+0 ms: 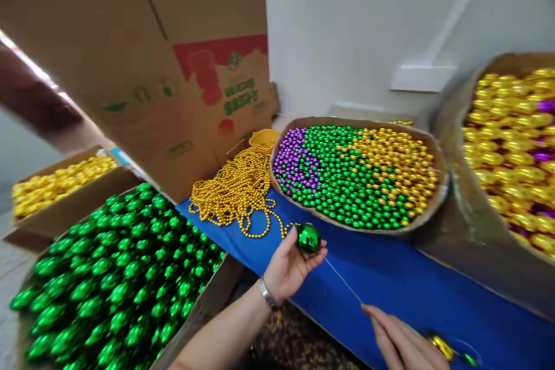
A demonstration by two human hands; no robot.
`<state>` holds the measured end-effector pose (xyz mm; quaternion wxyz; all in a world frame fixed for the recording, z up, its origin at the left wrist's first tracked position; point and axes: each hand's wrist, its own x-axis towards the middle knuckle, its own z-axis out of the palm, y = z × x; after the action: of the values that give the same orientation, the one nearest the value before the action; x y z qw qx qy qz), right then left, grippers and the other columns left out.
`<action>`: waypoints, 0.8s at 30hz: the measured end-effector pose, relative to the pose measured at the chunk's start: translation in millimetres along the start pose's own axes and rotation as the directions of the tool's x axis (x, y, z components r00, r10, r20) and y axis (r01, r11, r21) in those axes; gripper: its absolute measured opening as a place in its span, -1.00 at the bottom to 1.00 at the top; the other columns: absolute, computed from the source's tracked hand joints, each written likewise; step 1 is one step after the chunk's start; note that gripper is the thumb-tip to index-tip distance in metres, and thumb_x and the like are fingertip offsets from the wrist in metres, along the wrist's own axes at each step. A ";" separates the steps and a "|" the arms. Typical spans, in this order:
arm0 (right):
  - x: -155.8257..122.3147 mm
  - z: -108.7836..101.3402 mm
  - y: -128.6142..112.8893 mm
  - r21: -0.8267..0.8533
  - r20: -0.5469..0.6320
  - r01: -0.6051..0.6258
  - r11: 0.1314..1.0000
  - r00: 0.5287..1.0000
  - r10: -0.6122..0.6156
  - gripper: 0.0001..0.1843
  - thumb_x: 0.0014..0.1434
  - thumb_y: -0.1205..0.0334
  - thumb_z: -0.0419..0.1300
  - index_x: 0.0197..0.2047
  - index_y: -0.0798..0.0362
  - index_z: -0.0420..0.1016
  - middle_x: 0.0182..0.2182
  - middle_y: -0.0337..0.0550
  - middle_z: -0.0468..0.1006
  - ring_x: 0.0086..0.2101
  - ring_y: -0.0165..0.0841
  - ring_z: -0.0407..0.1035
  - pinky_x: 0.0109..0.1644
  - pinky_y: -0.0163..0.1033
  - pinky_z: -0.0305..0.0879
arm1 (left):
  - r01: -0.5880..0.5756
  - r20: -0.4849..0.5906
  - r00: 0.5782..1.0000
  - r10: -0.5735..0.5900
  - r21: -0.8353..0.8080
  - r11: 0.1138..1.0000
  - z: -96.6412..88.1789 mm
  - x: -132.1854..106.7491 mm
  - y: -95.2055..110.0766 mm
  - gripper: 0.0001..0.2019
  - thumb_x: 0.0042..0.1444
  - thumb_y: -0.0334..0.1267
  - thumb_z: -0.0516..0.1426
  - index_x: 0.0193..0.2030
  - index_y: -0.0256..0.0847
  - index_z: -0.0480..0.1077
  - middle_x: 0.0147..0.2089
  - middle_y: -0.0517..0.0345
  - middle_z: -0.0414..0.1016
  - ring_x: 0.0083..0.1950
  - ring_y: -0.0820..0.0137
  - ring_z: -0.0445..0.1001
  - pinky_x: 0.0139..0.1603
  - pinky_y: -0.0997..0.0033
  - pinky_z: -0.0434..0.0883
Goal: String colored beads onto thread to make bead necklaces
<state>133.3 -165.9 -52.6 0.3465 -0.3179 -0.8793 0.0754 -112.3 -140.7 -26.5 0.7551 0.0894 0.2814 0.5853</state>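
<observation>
My left hand, with a silver band at the wrist, is closed around a shiny green ball held between thumb and fingers. From beside the ball a thin string runs taut down to my right hand, whose thumb and fingertips pinch its end. Just right of that hand, a gold bead and a small green bead lie on the blue cloth. Behind the ball is a tangled heap of gold bead strands, one strand reaching up to the ball.
A shallow oval box holds small purple, green and gold beads. Larger gold beads fill a container at right, and large green beads fill a box at lower left. A tall cardboard sheet stands at left, near another box of gold beads.
</observation>
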 end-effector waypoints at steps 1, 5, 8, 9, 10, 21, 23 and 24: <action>1.3 -1.7 -1.6 -0.008 -0.020 -0.028 1.000 0.999 0.028 -0.69 0.27 0.25 -0.03 -0.02 0.03 0.46 -0.24 -0.19 0.62 -0.31 -0.37 0.54 -0.24 -0.41 0.46 | 0.008 -0.010 1.000 -0.008 0.010 1.000 4.1 1.9 -4.1 -0.55 0.15 0.01 0.06 0.00 -0.33 0.33 -0.15 -0.13 0.53 -0.15 0.30 0.52 -0.13 0.41 0.42; -3.1 -3.6 -4.3 -0.027 -0.044 -0.104 0.994 0.994 0.103 -0.71 0.27 0.26 -0.04 -0.07 0.03 0.48 -0.28 -0.19 0.63 -0.33 -0.37 0.54 -0.27 -0.39 0.45 | 0.015 -0.044 0.999 -0.014 0.035 0.999 13.8 6.8 -15.2 -0.59 0.17 -0.02 0.05 -0.05 -0.35 0.35 -0.14 -0.14 0.53 -0.13 0.29 0.52 -0.08 0.38 0.42; -11.2 -3.6 -2.6 -0.050 -0.045 -0.130 0.990 0.991 0.128 -0.70 0.28 0.26 -0.04 -0.07 0.02 0.48 -0.29 -0.20 0.63 -0.34 -0.37 0.53 -0.28 -0.37 0.45 | 0.014 -0.065 0.998 -0.009 0.070 0.997 16.2 8.9 -20.0 -0.60 0.16 -0.03 0.06 -0.06 -0.35 0.35 -0.14 -0.14 0.52 -0.13 0.28 0.52 -0.09 0.39 0.43; -13.5 -3.6 -1.8 -0.062 -0.044 -0.129 0.990 0.991 0.126 -0.70 0.28 0.26 -0.05 -0.08 0.02 0.48 -0.29 -0.20 0.63 -0.34 -0.37 0.53 -0.28 -0.36 0.45 | 0.009 -0.064 0.998 -0.004 0.090 0.996 16.6 9.1 -21.7 -0.60 0.15 -0.03 0.07 -0.06 -0.34 0.34 -0.14 -0.13 0.52 -0.13 0.28 0.52 -0.10 0.39 0.43; -15.3 -3.5 -1.1 -0.078 -0.044 -0.126 0.989 0.991 0.123 -0.70 0.28 0.27 -0.05 -0.08 0.03 0.48 -0.29 -0.20 0.63 -0.35 -0.37 0.53 -0.28 -0.35 0.45 | -0.002 -0.057 0.998 0.009 0.114 0.993 16.9 8.8 -23.6 -0.60 0.14 -0.03 0.09 -0.04 -0.32 0.33 -0.14 -0.11 0.51 -0.12 0.28 0.52 -0.10 0.38 0.43; -17.9 7.6 -0.3 -0.134 -0.075 -0.184 0.974 0.982 0.176 -0.66 0.30 0.28 -0.10 -0.16 0.05 0.51 -0.29 -0.16 0.63 -0.33 -0.39 0.54 -0.20 -0.36 0.45 | -0.174 0.105 0.984 0.143 0.404 0.898 28.8 -2.2 -55.9 -0.49 -0.08 -0.27 0.29 0.04 -0.09 0.27 -0.09 0.06 0.38 -0.12 0.32 0.43 -0.10 0.27 0.42; -21.3 4.3 2.7 -0.140 -0.065 -0.184 0.973 0.982 0.176 -0.65 0.30 0.27 -0.10 -0.16 0.04 0.51 -0.29 -0.16 0.63 -0.33 -0.39 0.54 -0.23 -0.37 0.45 | -0.185 0.106 0.982 0.154 0.422 0.888 28.2 1.3 -52.2 -0.50 -0.05 -0.25 0.27 0.06 -0.08 0.26 -0.08 0.05 0.37 -0.12 0.31 0.42 -0.11 0.25 0.42; -23.5 1.3 5.3 -0.151 -0.065 -0.179 0.972 0.983 0.171 -0.66 0.30 0.27 -0.10 -0.15 0.04 0.51 -0.30 -0.17 0.63 -0.33 -0.39 0.54 -0.24 -0.38 0.45 | -0.218 0.110 0.976 0.189 0.446 0.868 27.1 4.1 -48.0 -0.50 -0.04 -0.24 0.27 0.07 -0.06 0.26 -0.09 0.06 0.37 -0.12 0.31 0.42 -0.11 0.24 0.42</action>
<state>148.3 -176.0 -68.6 0.3352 -0.4221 -0.8418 0.0283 -57.2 -146.0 -27.7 0.6556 0.3112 0.3760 0.5762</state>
